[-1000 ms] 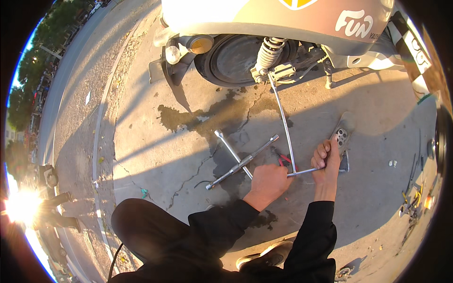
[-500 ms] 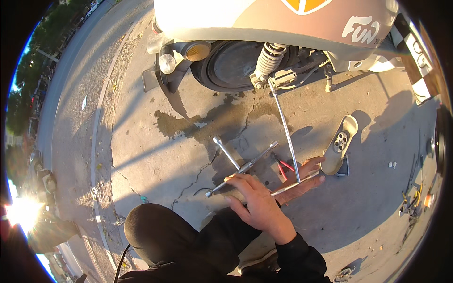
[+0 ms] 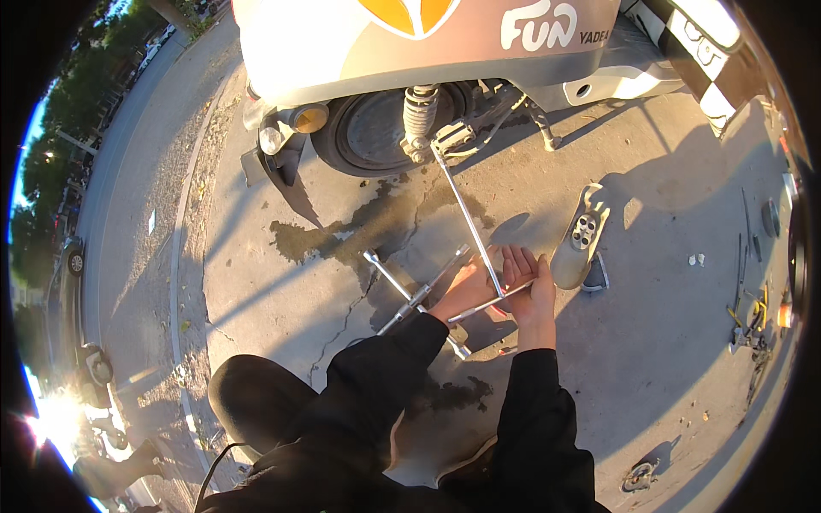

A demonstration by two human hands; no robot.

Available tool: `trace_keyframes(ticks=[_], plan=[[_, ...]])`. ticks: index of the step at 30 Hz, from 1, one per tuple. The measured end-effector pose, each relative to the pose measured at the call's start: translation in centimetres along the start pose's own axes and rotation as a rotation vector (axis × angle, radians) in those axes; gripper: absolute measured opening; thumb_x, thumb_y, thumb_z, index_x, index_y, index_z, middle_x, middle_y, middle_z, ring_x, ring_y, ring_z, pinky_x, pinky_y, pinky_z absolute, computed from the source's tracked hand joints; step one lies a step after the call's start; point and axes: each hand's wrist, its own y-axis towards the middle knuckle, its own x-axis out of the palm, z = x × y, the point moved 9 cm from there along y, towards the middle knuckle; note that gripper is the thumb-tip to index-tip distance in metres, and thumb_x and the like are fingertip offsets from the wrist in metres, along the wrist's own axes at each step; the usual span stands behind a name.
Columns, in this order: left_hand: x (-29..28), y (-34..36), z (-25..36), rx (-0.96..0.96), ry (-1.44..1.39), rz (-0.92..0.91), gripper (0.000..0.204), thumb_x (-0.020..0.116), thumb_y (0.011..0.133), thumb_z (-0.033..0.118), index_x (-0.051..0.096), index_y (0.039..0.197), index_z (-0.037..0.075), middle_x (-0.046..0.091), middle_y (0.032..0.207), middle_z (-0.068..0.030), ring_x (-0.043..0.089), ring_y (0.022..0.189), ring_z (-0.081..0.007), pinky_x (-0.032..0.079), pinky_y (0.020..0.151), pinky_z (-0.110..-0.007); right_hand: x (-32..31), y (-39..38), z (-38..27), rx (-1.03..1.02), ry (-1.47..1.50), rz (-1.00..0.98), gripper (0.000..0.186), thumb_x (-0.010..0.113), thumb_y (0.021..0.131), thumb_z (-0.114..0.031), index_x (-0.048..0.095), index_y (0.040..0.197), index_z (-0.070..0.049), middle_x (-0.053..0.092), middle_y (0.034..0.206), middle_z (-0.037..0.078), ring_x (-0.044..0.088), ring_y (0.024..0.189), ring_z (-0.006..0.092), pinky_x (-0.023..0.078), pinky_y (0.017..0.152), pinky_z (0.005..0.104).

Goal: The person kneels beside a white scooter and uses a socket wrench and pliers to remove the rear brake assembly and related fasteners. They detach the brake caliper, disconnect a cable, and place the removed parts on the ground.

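T-handle wrench: slim silver metal T-handle wrench (image 3: 468, 222), its long shaft slanting from 5 o'clock up toward 11, the upper end meeting the hardware under the scooter; its crossbar lies at the two hands.
Left hand: the bare left hand (image 3: 464, 286) is at the crossbar's 8 o'clock half, fingers pointing to 1; I cannot tell whether they close on it.
Right hand: the bare right hand (image 3: 532, 297) is at the crossbar's 2 o'clock end, fingers loosely spread toward 11, not wrapped around the bar.
Cross wrench: four-armed silver metal cross wrench (image 3: 418, 297) on the pavement, at 9 o'clock from the left hand.
Scooter: brown-and-white scooter (image 3: 479, 56) at 12 o'clock, with a grey coil-spring shock absorber (image 3: 420, 111) and black wheel (image 3: 363, 132).
Board: long, rounded tan board-shaped piece (image 3: 564, 263) with a dark holed disc, at 1 o'clock from the right hand.
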Motion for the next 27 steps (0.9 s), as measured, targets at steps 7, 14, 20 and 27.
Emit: trace_keyframes(ticks=[7,14,20,27], plan=[[1.7,-5.8,4.7,-0.106,0.677,-0.509,0.049,0.064,0.087,0.042,0.068,0.104,-0.003,0.069,0.091,-0.0242,0.069,0.090,-0.0342,0.053,0.080,-0.041,1.9,0.3,-0.3,0.012,0.187,-0.146,0.051,0.043,0.103,-0.049,0.042,0.064,-0.016,0.045,0.060,0.000,0.041,0.050,0.0127,0.032,0.044,0.0271],[1.9,-3.5,0.7,-0.226,0.502,0.121,0.044,0.060,0.090,0.047,0.074,0.088,0.005,0.067,0.070,-0.0154,0.067,0.067,-0.0248,0.053,0.065,-0.038,8.1,-6.9,-2.7,-0.352,-0.212,-0.395,0.061,0.038,0.105,-0.046,0.031,0.053,-0.017,0.032,0.047,-0.003,0.028,0.040,0.0102,0.023,0.039,0.0258],[9.3,2.4,-1.4,-0.042,-0.798,0.138,0.046,0.041,0.106,0.042,0.052,0.134,0.007,0.056,0.127,-0.0075,0.055,0.112,-0.0151,0.049,0.092,-0.032,12.5,-14.3,10.6,-0.849,-2.392,-0.892,0.048,0.059,0.091,-0.047,0.075,0.082,-0.003,0.071,0.080,0.014,0.067,0.085,0.0284,0.045,0.090,0.0441],[5.6,1.7,-0.1,0.349,0.011,0.218,0.054,0.069,0.091,0.014,0.047,0.140,0.006,0.053,0.126,-0.0170,0.055,0.119,-0.0259,0.048,0.096,-0.036,4.8,-9.8,-7.1,-1.186,-1.347,0.440,0.054,0.051,0.101,-0.037,0.048,0.131,0.008,0.057,0.126,0.025,0.057,0.114,0.0354,0.044,0.098,0.0433]])
